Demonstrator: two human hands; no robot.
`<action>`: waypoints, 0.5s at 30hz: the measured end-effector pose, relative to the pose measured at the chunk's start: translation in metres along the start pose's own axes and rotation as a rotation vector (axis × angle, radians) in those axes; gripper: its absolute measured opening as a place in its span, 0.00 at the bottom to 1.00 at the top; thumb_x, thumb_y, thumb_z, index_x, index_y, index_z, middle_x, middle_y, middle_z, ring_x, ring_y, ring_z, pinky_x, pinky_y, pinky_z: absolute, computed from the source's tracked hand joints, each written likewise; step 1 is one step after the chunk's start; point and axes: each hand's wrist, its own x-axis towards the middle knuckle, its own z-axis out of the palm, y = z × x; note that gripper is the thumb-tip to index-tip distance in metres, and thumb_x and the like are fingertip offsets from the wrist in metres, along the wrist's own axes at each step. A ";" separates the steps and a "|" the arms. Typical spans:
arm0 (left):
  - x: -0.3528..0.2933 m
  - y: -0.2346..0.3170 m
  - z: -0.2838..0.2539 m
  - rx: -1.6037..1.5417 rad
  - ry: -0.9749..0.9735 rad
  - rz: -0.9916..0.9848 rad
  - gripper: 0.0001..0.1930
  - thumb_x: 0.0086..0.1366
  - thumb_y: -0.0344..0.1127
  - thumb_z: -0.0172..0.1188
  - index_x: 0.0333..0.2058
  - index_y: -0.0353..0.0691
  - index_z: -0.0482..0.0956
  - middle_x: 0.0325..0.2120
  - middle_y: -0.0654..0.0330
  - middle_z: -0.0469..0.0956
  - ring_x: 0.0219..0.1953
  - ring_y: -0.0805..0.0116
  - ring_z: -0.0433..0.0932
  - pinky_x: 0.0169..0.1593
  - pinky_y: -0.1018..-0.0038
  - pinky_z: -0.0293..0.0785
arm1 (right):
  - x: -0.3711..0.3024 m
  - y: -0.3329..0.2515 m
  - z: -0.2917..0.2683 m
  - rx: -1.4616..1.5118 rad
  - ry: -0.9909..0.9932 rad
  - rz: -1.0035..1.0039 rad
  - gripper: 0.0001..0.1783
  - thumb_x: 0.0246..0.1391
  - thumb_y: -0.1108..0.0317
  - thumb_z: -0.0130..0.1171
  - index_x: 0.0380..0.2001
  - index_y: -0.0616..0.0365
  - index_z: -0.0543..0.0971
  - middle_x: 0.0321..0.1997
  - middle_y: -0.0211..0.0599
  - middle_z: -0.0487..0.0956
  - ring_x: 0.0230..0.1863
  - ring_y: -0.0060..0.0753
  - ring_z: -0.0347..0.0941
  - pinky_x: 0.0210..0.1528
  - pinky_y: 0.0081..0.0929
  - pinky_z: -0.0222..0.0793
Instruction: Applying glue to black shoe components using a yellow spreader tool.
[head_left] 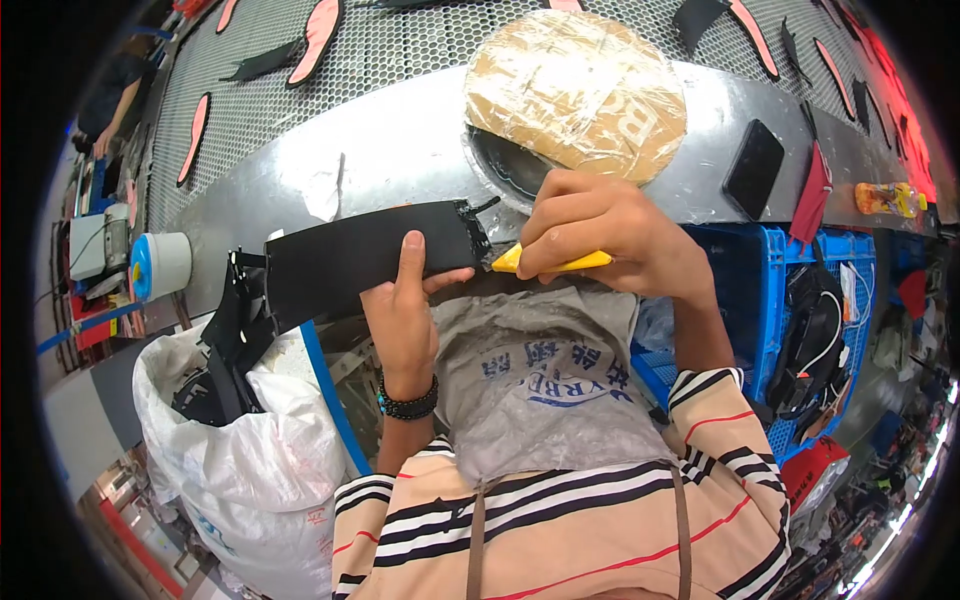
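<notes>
My left hand [402, 325] is closed on a black curved panel [350, 255], its thumb laid over the face and its fingers behind. Black tabs and ragged bits stick out at the panel's right end. My right hand [610, 230] grips a slim yellow-handled tool [560, 262] whose tip is at that right end; the exact kind of tool does not show. Just beyond my right hand is a round metal basin [488, 170], partly covered by a round cardboard lid [575, 90] wrapped in clear film. A grey apron [540, 330] lies under both hands.
Black and pink curved pieces [318, 40] lie on a mesh belt behind the metal ledge [400, 140]. A phone [754, 170] and a bottle [885, 199] rest at right, above a blue crate [770, 300]. A white sack [230, 450] with black parts [235, 370] stands at left.
</notes>
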 end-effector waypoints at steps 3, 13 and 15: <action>-0.001 -0.003 0.000 -0.024 0.035 -0.005 0.11 0.72 0.31 0.54 0.44 0.26 0.75 0.36 0.54 0.79 0.32 0.66 0.82 0.33 0.68 0.87 | 0.001 -0.003 -0.006 -0.056 -0.043 -0.002 0.10 0.41 0.75 0.67 0.32 0.59 0.83 0.31 0.34 0.80 0.34 0.39 0.74 0.37 0.30 0.69; -0.004 -0.002 0.019 -0.091 0.116 0.088 0.13 0.73 0.33 0.52 0.46 0.26 0.74 0.37 0.52 0.80 0.34 0.62 0.83 0.37 0.68 0.87 | -0.007 -0.001 0.044 -0.050 0.621 0.048 0.10 0.48 0.81 0.63 0.35 0.59 0.78 0.35 0.38 0.78 0.34 0.34 0.76 0.36 0.25 0.71; -0.004 0.001 0.022 -0.120 0.124 0.053 0.13 0.73 0.33 0.51 0.48 0.26 0.73 0.37 0.52 0.80 0.34 0.61 0.84 0.38 0.67 0.87 | -0.013 0.007 0.040 -0.116 0.676 0.054 0.11 0.47 0.82 0.62 0.35 0.59 0.78 0.35 0.38 0.78 0.33 0.34 0.76 0.36 0.26 0.72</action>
